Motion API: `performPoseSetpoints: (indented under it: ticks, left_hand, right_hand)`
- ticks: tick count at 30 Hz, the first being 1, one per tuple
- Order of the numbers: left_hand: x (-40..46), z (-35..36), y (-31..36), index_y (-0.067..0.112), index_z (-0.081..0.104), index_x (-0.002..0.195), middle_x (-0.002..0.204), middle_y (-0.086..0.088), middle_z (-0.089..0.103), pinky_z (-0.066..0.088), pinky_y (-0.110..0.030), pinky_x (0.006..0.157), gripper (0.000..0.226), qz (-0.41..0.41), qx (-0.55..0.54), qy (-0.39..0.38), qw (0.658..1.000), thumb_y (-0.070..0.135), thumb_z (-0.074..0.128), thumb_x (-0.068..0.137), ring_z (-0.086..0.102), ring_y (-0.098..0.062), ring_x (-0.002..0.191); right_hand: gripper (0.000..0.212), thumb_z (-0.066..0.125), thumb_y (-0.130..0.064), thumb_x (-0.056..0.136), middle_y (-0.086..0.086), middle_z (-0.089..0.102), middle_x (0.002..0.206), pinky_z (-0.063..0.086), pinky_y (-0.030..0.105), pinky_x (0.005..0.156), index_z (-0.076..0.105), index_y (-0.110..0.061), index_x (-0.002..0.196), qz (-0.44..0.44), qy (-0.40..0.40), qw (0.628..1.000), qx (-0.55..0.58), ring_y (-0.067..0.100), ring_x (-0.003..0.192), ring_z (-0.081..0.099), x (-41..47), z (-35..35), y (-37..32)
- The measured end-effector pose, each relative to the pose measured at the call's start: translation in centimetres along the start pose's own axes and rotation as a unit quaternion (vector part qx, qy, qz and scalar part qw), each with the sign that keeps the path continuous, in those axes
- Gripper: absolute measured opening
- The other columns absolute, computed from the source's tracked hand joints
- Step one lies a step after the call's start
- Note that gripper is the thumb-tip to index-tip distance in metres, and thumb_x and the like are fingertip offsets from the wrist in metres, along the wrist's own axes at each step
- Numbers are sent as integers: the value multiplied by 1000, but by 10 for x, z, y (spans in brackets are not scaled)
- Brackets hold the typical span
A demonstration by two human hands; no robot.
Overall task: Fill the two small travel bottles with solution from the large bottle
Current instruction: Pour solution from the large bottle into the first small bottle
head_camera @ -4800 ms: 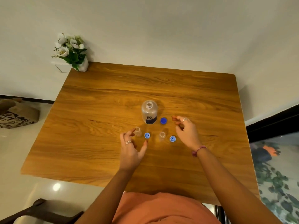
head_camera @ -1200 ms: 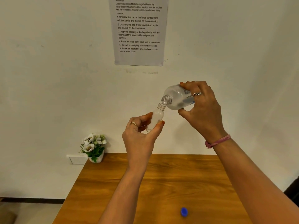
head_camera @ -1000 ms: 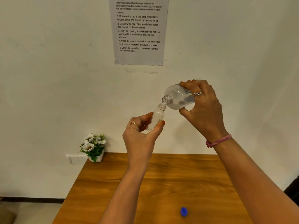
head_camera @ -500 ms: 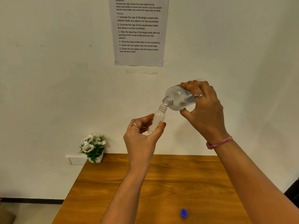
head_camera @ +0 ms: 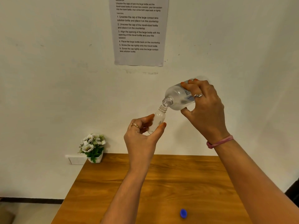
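My left hand [head_camera: 142,136] holds a small clear travel bottle [head_camera: 157,119] raised in front of the wall, its open neck tilted up to the right. My right hand [head_camera: 205,110] grips the large clear bottle [head_camera: 178,97] tipped over to the left, so its open mouth sits just above and against the small bottle's neck. A blue cap [head_camera: 183,213] lies on the wooden table [head_camera: 161,183] below. The other small bottle and the other caps are out of view.
A small white pot of white flowers [head_camera: 93,147] stands at the table's far left corner beside a wall socket [head_camera: 76,159]. A printed instruction sheet [head_camera: 139,31] hangs on the wall above the hands.
Since the earliest frame both bottles left the table and were raised. Over the last second the large bottle tips slightly steeper, and both hands stay nearly still.
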State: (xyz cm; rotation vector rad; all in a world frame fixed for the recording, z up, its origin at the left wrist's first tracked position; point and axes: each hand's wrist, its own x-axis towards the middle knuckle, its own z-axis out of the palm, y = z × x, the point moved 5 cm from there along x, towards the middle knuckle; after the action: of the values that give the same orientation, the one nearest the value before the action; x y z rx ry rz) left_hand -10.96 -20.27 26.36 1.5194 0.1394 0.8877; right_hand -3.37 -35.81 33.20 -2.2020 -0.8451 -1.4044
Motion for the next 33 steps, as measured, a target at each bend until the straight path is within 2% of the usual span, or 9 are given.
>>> performPoseSetpoints:
  ticks: [5,11,25,33]
  left_hand:
    - [0,0,-1,38,62,88,93,10,67,46,-5,65,33,-3,-14,-2,1000,21,83,68,61,4,84]
    - [0,1,-3,38,62,88,94,7,68,50,-9,71,34,-8,-14,0,1000,22,83,68,64,-4,87]
    - [0,3,-9,35,62,90,97,6,67,49,-7,69,33,-20,-14,-3,1000,22,82,68,64,-5,89]
    - [0,4,-11,35,62,90,95,8,68,49,-9,69,33,-20,-16,-3,1000,21,82,68,63,1,86]
  right_hand:
    - [65,84,-14,63,16,60,117,54,47,79,57,-9,121,-1,0,1000,0,35,108,58,0,1,1]
    - [64,84,-14,63,17,60,118,55,47,79,57,-9,121,2,-5,1000,0,35,109,58,0,-1,0]
    - [64,84,-14,64,16,60,118,55,46,79,57,-10,121,0,-12,1000,-8,34,109,58,-2,2,3]
    - [64,84,-14,64,15,60,118,55,45,78,57,-10,122,-1,-15,1000,-12,33,109,57,-2,4,2]
